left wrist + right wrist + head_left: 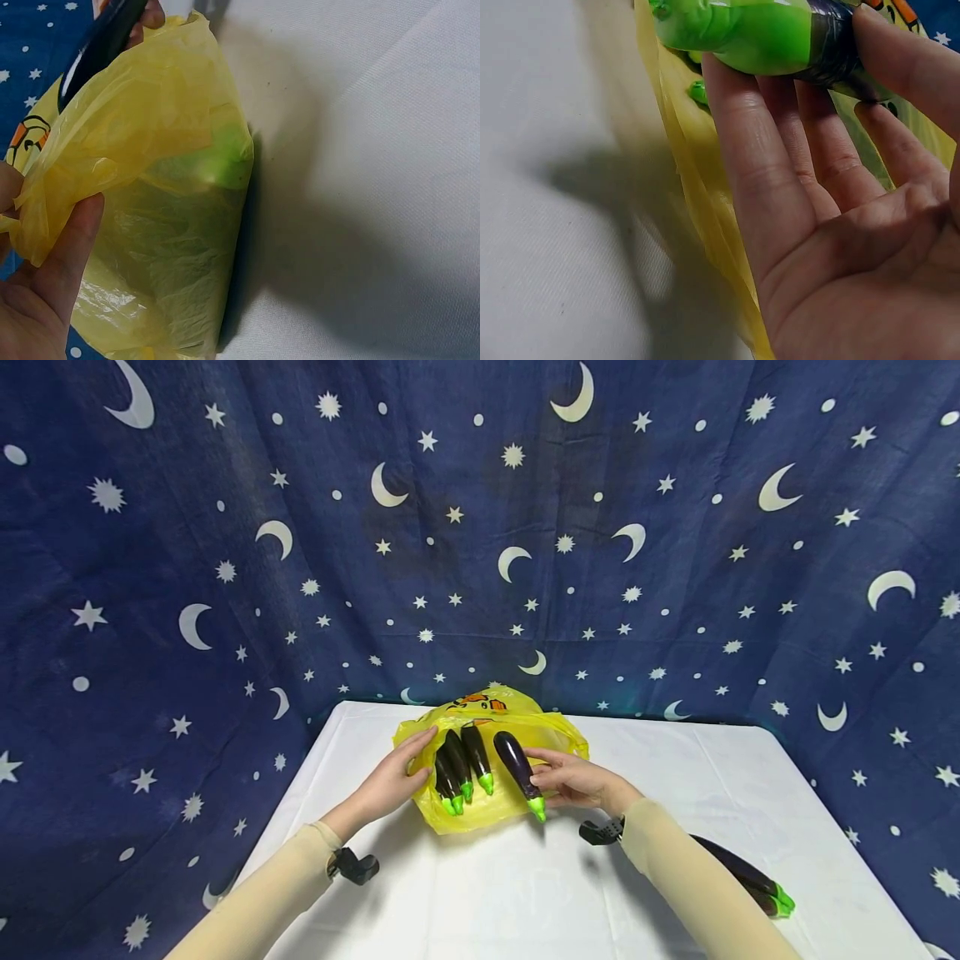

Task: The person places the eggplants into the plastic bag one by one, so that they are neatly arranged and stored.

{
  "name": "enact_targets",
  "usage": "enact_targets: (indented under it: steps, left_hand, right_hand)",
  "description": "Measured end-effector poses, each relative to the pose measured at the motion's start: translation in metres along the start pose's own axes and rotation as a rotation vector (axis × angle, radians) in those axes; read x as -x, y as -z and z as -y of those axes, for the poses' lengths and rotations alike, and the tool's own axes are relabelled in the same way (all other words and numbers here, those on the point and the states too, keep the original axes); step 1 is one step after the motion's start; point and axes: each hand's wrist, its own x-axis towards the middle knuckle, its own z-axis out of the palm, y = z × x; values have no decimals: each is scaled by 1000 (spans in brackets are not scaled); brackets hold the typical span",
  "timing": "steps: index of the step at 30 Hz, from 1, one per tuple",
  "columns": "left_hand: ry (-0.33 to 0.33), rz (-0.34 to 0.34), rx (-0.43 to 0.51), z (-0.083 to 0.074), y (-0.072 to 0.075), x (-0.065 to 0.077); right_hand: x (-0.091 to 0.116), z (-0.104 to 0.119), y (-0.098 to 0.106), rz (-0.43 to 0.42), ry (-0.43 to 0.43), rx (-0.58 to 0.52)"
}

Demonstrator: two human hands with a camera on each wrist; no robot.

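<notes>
A yellow plastic bag (480,814) lies on the table with its mouth toward me. Inside it are several dark eggplants (475,752) with green stem ends pointing my way. My left hand (393,781) pinches the bag's left edge; in the left wrist view the thumb (79,232) presses the folded film. Another eggplant (517,764) is in my right hand (573,778), held at the bag's mouth over its right part. The right wrist view shows fingers and thumb around this eggplant near its green cap (761,34).
More eggplants (738,868) lie together at the table's right side, partly hidden behind my right sleeve (690,877). A white cloth covers the table (525,893). Behind it hangs a dark blue curtain (480,568) with moons and stars.
</notes>
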Motion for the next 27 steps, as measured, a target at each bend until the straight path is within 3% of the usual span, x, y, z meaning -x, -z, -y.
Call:
enact_targets:
  steps: [15,27]
  left_hand:
    - [15,8,7,-1,1,0]
    - [23,14,12,-3,3,0]
  right_hand:
    - [-33,5,-7,-37,9,-30]
    - [-57,6,-4,-191,34,-25]
